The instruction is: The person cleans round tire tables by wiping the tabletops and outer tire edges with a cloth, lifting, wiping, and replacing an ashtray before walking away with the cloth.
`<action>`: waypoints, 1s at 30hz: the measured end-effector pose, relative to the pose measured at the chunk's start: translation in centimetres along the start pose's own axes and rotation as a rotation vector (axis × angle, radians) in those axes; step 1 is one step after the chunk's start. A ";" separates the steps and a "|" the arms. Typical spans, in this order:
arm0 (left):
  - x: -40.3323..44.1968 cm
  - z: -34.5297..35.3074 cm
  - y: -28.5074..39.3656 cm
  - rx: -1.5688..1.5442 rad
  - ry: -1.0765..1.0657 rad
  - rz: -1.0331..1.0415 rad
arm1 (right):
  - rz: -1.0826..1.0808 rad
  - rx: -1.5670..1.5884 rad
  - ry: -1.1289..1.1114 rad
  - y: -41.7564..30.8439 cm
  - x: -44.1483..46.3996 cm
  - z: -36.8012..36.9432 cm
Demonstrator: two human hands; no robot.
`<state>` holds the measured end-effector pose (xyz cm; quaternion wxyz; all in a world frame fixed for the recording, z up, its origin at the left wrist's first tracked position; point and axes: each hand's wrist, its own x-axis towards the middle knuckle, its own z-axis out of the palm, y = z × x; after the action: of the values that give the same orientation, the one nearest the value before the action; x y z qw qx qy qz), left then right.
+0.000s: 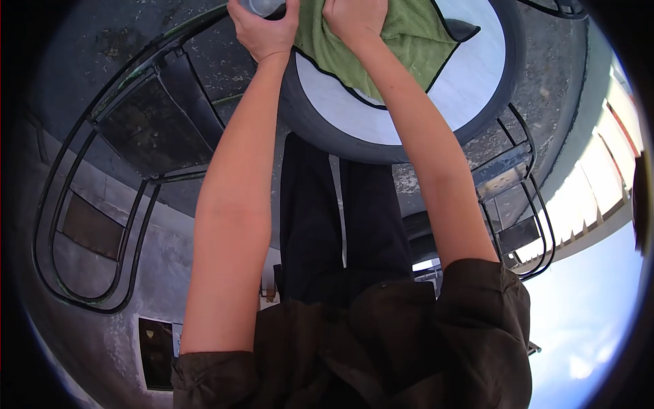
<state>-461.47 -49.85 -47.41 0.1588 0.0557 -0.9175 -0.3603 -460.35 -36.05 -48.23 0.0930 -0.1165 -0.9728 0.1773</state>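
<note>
At the top edge, my left hand [266, 33] curls round a clear, round-rimmed cup [264, 5], with thumb and fingers on opposite sides; its upper part is cut off by the frame. A green microfibre cloth [320, 51] with black edging lies rumpled over the white round tabletop [463, 88]. My right hand [355, 19] presses on that cloth with its fingers bent and closed on the fabric. The fingertips of this hand are out of sight beyond the top edge.
A dark rim [340, 142] runs round the tabletop. One metal-framed chair [160, 116] stands to the left, and another chair [504, 174] to the right. The floor [545, 82] is dark and worn. Below the table show my legs in dark trousers [310, 211].
</note>
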 end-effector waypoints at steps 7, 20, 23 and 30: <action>-0.4 0.3 -0.5 0.004 0.007 -0.003 | 0.012 0.065 0.169 -1.0 1.0 0.7; -0.4 0.2 0.7 0.023 0.022 -0.015 | -0.245 0.014 -0.507 16.8 -26.8 -11.0; -0.2 0.3 0.3 -0.004 0.028 -0.017 | -0.139 -0.100 -0.305 22.3 -23.5 -12.3; -0.1 -0.1 0.7 0.000 -0.012 -0.073 | 0.397 -0.273 0.122 25.2 -7.9 -8.6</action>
<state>-461.32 -49.44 -46.90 0.1400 0.0870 -0.9159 -0.3660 -445.97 -12.36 -50.71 0.0982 -0.3274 -0.9383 0.0518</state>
